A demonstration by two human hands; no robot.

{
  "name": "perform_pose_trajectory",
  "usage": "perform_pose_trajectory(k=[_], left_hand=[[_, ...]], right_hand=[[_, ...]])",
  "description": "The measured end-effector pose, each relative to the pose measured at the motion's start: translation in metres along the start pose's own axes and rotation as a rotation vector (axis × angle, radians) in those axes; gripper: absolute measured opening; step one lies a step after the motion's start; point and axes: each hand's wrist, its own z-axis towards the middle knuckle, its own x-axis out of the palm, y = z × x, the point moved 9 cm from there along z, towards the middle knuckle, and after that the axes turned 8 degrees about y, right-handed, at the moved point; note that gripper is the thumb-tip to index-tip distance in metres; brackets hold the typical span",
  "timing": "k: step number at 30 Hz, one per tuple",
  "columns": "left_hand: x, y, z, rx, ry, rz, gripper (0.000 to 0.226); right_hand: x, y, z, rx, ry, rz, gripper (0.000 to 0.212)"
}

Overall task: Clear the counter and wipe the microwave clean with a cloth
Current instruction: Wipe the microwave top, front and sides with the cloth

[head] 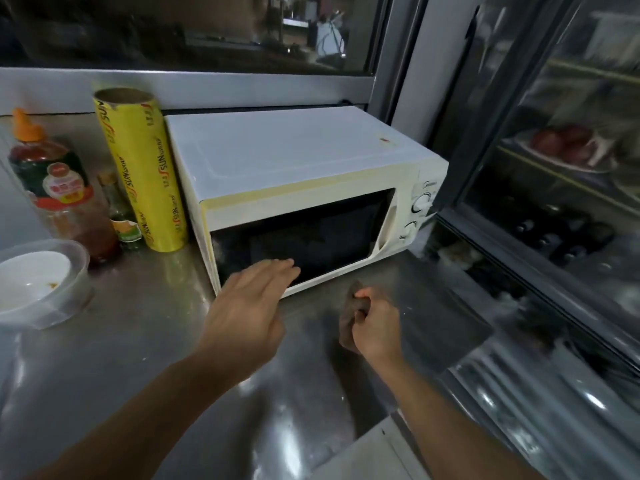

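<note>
Microwave: cream-white box-shaped microwave oven with a dark glass door [304,188], standing at the back of the desk, door closed, two round dials on its right panel.
Desk: brushed stainless-steel desk [145,341] carrying all items listed here.
Left hand: left hand [249,306], palm down and fingers spread flat, fingertips at the lower edge of the microwave door; holds nothing.
Right hand: right hand [375,323], fingers curled tight around the cloth, hovering in front of the microwave's lower right corner.
Cloth: crumpled brown cloth [349,317], bunched in the right hand, its lower end hanging near the desk.
Wrap roll: tall yellow roll of cling wrap [142,171], upright, just beside the microwave's left side.
Sauce bottle: red sauce bottle with an orange cap [52,181], left of the roll.
Small bottle: small dark glass bottle [119,213], between sauce bottle and roll.
Container: clear round plastic container [41,282], at the desk's left edge.
</note>
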Motion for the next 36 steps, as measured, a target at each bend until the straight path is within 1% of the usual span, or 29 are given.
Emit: perform_pose_trajectory(k=[3,5,6,8,10,11,13,14,16,18,20,24,26,27,28,30,33,36], left_hand=[[0.029,0.001,0.005,-0.048,0.059,-0.045,0.059],[0.048,0.002,0.005,-0.046,0.14,-0.048,0.056],[0.054,0.004,0.003,-0.057,0.178,-0.034,0.054],[0.06,0.006,-0.001,-0.089,0.218,0.006,0.049],[0.061,0.007,-0.005,-0.117,0.229,0.026,0.052],[0.061,0.008,-0.006,-0.132,0.227,0.027,0.058],[0.061,0.009,-0.008,-0.169,0.236,0.026,0.064],[0.06,0.008,-0.009,-0.188,0.24,0.031,0.064],[0.059,0.005,-0.013,-0.219,0.251,0.066,0.06],[0.054,0.005,-0.019,-0.271,0.271,0.085,0.056],[0.047,0.009,-0.03,-0.342,0.276,0.088,0.054],[0.027,0.027,-0.06,-0.564,0.262,0.092,0.042],[0.02,0.035,-0.076,-0.659,0.3,0.112,0.041],[0.016,0.039,-0.084,-0.691,0.311,0.112,0.041],[0.013,0.041,-0.091,-0.716,0.311,0.105,0.041],[0.008,0.046,-0.105,-0.748,0.32,0.099,0.042],[0.005,0.052,-0.123,-0.777,0.34,0.103,0.043],[0.004,0.057,-0.137,-0.778,0.348,0.092,0.042]], right_hand=[[-0.017,-0.03,0.031,0.034,-0.071,-0.03,0.03],[-0.015,-0.053,0.055,0.061,-0.058,-0.047,0.032],[-0.008,-0.062,0.066,0.07,-0.012,-0.069,0.034],[0.018,-0.079,0.082,0.089,0.16,-0.156,0.04],[0.041,-0.085,0.088,0.069,0.323,-0.299,0.039],[0.046,-0.083,0.09,0.039,0.35,-0.348,0.038],[0.047,-0.075,0.089,-0.022,0.328,-0.391,0.033],[0.048,-0.069,0.086,-0.054,0.323,-0.404,0.029],[0.055,-0.062,0.078,-0.107,0.375,-0.407,0.024],[0.066,-0.05,0.069,-0.175,0.454,-0.338,0.025],[0.072,-0.028,0.055,-0.264,0.493,-0.263,0.029],[0.099,0.04,0.014,-0.471,0.589,-0.17,0.028],[0.118,0.068,-0.001,-0.573,0.612,-0.14,0.029],[0.13,0.074,-0.006,-0.594,0.631,-0.134,0.03],[0.144,0.076,-0.009,-0.6,0.665,-0.154,0.033],[0.168,0.071,-0.019,-0.617,0.728,-0.292,0.036],[0.179,0.063,-0.031,-0.626,0.715,-0.442,0.036],[0.176,0.062,-0.04,-0.619,0.716,-0.492,0.049]])
